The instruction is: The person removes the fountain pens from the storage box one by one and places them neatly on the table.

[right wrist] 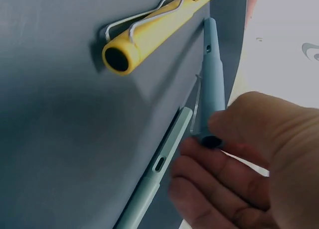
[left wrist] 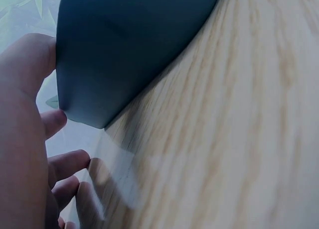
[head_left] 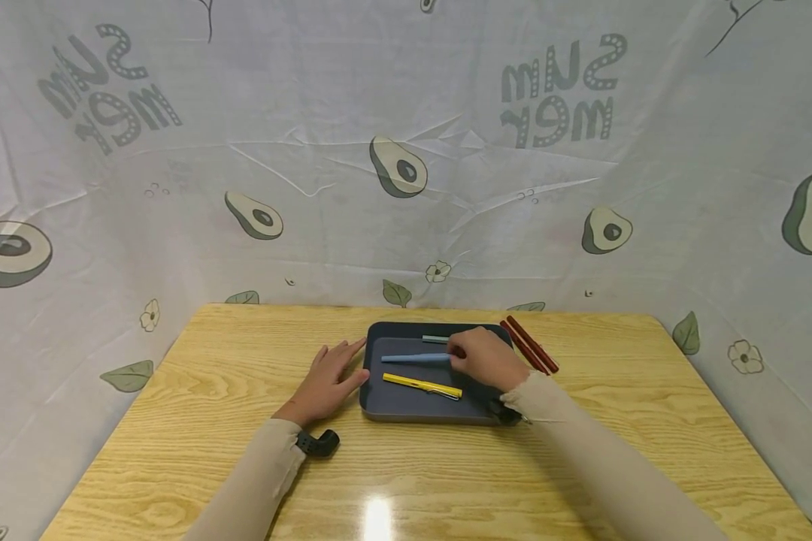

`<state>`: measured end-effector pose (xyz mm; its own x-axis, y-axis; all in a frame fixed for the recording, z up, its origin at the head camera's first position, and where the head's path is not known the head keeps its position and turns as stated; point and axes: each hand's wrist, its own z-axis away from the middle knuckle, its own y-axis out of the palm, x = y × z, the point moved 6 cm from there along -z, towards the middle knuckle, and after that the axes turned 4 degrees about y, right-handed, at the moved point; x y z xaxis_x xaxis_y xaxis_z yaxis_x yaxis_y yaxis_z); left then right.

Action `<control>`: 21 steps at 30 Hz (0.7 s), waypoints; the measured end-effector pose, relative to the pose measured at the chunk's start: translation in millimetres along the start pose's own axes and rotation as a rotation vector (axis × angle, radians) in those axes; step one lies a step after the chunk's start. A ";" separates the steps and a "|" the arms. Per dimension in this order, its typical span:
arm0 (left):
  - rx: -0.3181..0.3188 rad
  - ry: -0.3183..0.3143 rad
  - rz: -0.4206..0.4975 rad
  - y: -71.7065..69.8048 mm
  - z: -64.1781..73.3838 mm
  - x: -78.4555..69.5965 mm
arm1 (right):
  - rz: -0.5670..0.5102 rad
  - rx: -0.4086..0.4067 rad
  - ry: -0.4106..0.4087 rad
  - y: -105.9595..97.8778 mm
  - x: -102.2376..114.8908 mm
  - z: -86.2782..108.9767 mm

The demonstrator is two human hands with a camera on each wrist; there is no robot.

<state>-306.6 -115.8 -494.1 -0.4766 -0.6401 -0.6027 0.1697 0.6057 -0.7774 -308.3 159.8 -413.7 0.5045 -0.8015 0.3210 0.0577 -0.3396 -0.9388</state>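
A dark grey tray [head_left: 433, 415] lies on the wooden table with several pens in it. My right hand [head_left: 483, 357] pinches the cap end of a blue fountain pen [head_left: 413, 358] between thumb and fingers, as the right wrist view also shows. Nearer me in the tray lies a yellow fountain pen [head_left: 419, 385] with a wire clip. Toward the far side is a pale green pen [head_left: 435, 339], partly hidden by the right hand in the head view. My left hand [head_left: 328, 379], fingers spread, touches the tray's left side with its thumb.
Dark red sticks [head_left: 531, 346] lie on the wooden table [head_left: 257, 338] by the tray's right edge. A pale cloth [head_left: 311, 188] printed with avocados hangs behind and beside the table. Each wrist wears a black strap [head_left: 318, 443].
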 end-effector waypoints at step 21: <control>0.012 -0.015 0.012 -2.0 3.1 -3.1 | -0.007 -0.078 0.047 -7.0 -16.9 13.3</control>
<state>-302.8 -116.5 -491.3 -0.4618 -0.6394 -0.6147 0.1856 0.6080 -0.7719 -305.8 182.3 -414.2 0.4631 -0.8207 0.3346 -0.0075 -0.3811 -0.9245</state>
